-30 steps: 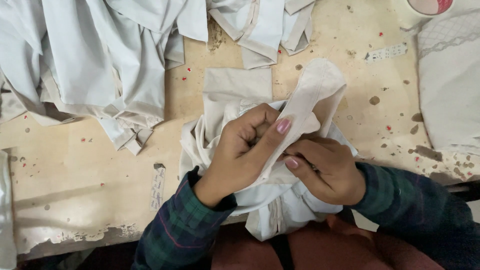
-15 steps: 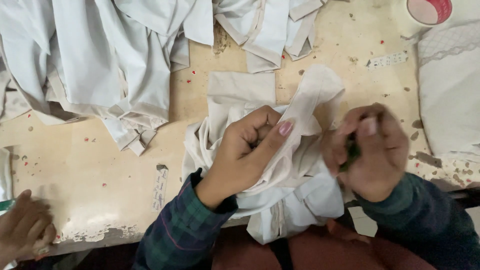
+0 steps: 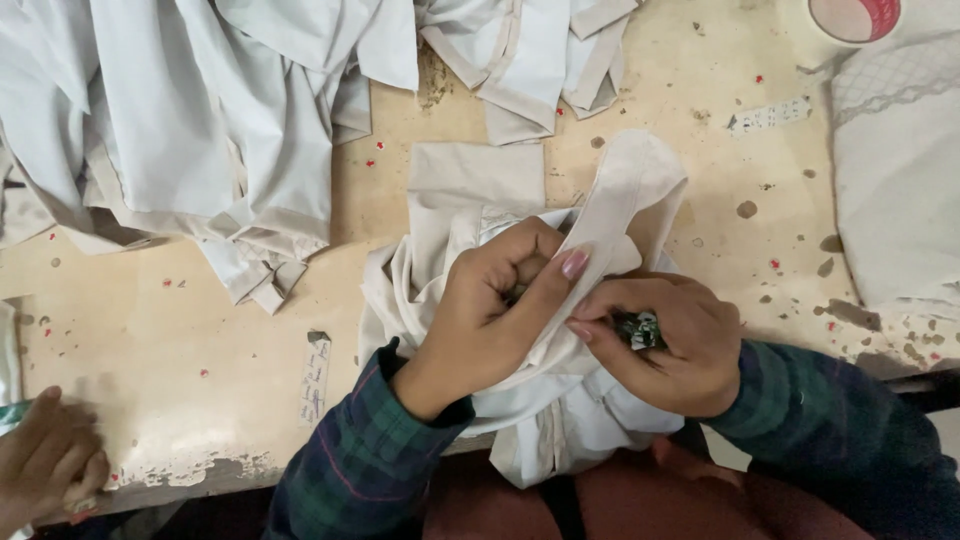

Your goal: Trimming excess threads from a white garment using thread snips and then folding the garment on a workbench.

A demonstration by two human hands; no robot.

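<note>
In the middle of the frame, the left hand (image 3: 495, 310) grips a soft, crumpled pale cloth (image 3: 560, 400), fingers curled tight into its folds. A long flat strip of the cloth sticks up between both hands. The right hand (image 3: 665, 340) is closed around a small dark tool (image 3: 635, 328), touching the cloth. The worn, chipped tan surface (image 3: 200, 330) has tiny red specks. More smooth pale cloths (image 3: 200, 130) pile at the upper left. Another person's hand (image 3: 45, 465) shows at the lower left.

Bright, even light (soft shadows)
</note>
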